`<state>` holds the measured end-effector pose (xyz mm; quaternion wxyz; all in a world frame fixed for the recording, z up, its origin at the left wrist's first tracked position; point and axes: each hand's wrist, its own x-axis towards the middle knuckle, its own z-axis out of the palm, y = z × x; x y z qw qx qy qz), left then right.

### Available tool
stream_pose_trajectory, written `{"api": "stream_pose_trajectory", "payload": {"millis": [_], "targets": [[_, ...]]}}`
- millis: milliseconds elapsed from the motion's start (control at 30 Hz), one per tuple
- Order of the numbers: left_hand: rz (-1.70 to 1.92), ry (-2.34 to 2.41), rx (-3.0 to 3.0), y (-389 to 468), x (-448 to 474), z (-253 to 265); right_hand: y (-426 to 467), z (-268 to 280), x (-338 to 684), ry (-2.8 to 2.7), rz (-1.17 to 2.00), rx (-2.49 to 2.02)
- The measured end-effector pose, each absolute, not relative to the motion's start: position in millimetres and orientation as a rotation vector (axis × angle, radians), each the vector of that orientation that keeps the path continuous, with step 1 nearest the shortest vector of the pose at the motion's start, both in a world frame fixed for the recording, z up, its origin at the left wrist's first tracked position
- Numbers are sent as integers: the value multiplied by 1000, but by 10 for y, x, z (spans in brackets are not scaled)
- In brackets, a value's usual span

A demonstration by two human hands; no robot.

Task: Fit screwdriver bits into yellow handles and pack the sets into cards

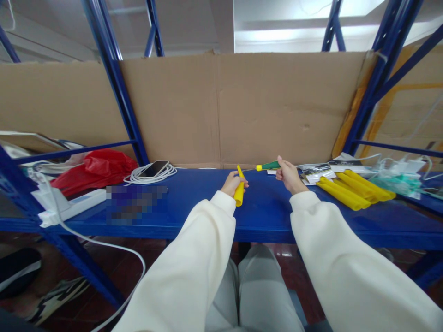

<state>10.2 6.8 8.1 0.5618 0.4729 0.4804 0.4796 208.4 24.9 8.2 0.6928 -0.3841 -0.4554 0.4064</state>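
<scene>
My left hand [230, 184] is closed around a yellow plastic tube [239, 194], held upright and slightly tilted above the blue shelf. In my right hand [288, 174] is a screwdriver [270, 166] with a green and yellow handle. Its thin shaft points left at the upper part of the yellow tube; whether the tip touches the tube is too small to tell. Several more yellow tubes [342, 194] lie side by side on the shelf, to the right of my right hand.
The blue shelf [263, 221] has a cardboard panel [277, 106] behind it. On the left are a phone [154, 169] on a coiled white cable [169, 173], a red plastic bag [100, 168] and a white power strip [83, 205]. Small packets [316, 173] lie right. Blue posts [119, 87] flank it.
</scene>
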Motion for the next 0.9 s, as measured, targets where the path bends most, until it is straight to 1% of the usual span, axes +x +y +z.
{"api": "stream_pose_trajectory", "payload": {"millis": [233, 533, 700, 800, 900], "targets": [[1142, 1139, 1102, 74, 98, 76, 202, 123, 2075, -1058, 1033, -720], [1123, 1138, 1133, 88, 101, 69, 302, 64, 2109, -951, 941, -886], [1105, 1134, 1147, 102, 101, 63, 276, 64, 2110, -987, 910, -877], [1107, 1138, 1138, 105, 103, 61, 239, 78, 2100, -1005, 934, -842], [1107, 1142, 1130, 98, 104, 66, 198, 118, 2086, -967, 1023, -782]]}}
